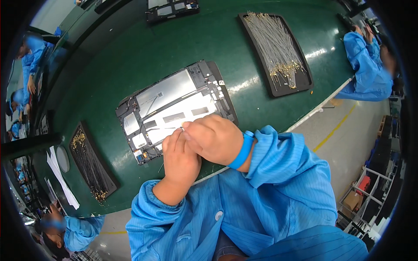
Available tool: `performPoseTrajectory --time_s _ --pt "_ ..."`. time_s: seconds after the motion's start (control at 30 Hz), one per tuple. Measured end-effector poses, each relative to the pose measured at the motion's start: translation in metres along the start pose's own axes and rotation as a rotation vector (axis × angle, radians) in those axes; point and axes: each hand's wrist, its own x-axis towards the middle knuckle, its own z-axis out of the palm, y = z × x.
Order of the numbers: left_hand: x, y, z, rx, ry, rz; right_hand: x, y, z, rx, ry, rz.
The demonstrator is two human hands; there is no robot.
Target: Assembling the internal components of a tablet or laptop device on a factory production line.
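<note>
An opened flat electronic device (167,99), perhaps a tablet, lies tilted on the green bench in front of me. Silver plates, black frame parts and small circuit boards show inside it. Over its near edge my left hand (180,158) and my right hand (215,137) meet, fingertips pinched close together. Between them is a thin cable, mostly hidden by the fingers; a short thin strand (161,167) shows beside my left hand. A blue band (242,150) circles my right wrist.
A black tray of grey cables (272,43) lies at the far right, and a black tray of dark cables (93,161) at the left. White paper strips (61,178) and a round grey lid (62,158) sit further left. Another device (172,9) is at the back. Co-workers sit around.
</note>
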Motion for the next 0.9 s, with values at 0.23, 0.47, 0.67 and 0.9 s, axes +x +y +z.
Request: performPoseTrajectory --time_s 0.23,0.47,0.67,0.9 --pt "0.026 -0.039 -0.032 0.258 -0.116 -0.141 0.010 0.014 -0.018 0.500 0.290 0.859" --pt "-0.048 -0.080 -0.051 -0.144 0.374 -0.881 -0.002 0.023 -0.060 0.648 -0.306 1.421" --pt "-0.045 -0.100 -0.059 -0.251 0.408 -1.032 0.024 0.030 -0.038 0.794 -0.493 1.529" --pt "-0.038 -0.113 -0.058 -0.210 0.382 -1.060 0.025 0.003 -0.024 0.717 -0.260 1.601"
